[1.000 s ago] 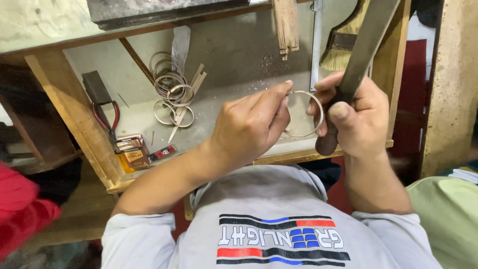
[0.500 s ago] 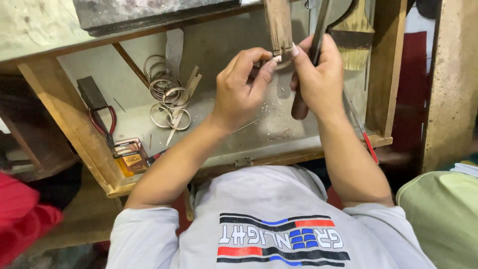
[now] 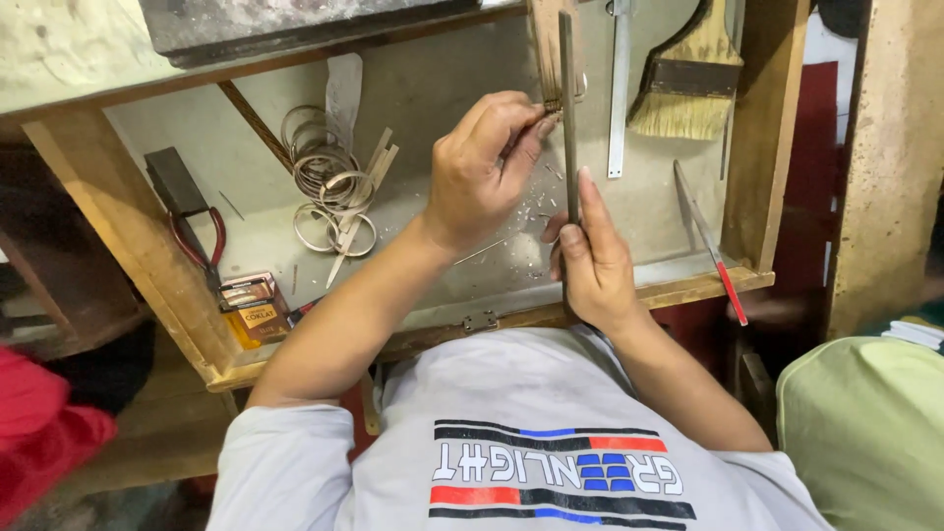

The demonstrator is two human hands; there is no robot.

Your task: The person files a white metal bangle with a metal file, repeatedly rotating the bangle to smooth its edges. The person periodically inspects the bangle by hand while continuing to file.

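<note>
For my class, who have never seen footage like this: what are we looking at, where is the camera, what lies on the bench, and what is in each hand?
There is no machine here: a person works with two bare hands. The single picture comes from a camera on that person's head, looking down past a grey shirt at a wooden bench tray.

The right hand grips a long, narrow metal file, held upright. The left hand pinches a small piece against a wooden peg at the file; the piece is too hidden to identify.

On the tray lie a pile of metal rings, red-handled pliers, a small orange box, a metal ruler, a brush, another file with a red tip, and metal filings beneath the hands.
</note>
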